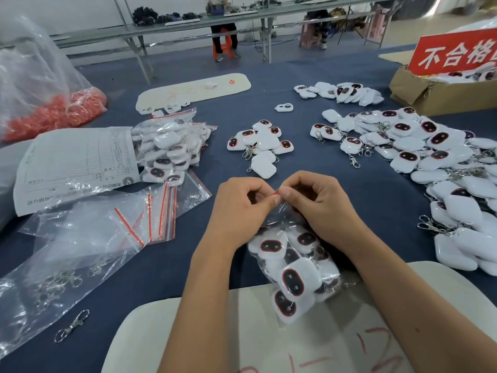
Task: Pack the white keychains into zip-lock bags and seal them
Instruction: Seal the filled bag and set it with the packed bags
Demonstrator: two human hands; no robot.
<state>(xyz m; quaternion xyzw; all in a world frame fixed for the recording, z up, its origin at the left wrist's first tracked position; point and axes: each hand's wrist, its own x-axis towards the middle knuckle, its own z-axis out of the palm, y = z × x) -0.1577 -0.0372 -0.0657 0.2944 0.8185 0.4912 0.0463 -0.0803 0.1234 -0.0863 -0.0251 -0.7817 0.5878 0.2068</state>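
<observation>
A clear zip-lock bag (293, 267) full of white keychains hangs between my hands over the near table edge. My left hand (242, 208) and my right hand (317, 203) both pinch its red zip strip (277, 193) at the top, fingertips almost touching. A small pile of loose white keychains (259, 145) lies just beyond my hands. A much larger heap (435, 168) spreads along the right side. Empty zip-lock bags (158, 211) with red strips lie to the left.
Filled bags (172, 149) sit stacked at the left beside a printed sheet (78, 162). A bag of metal clasps (56, 281) and a loose clasp (72, 325) lie near left. A bag of red rings (51, 111) is far left; a cardboard box (441, 92) with a red sign far right.
</observation>
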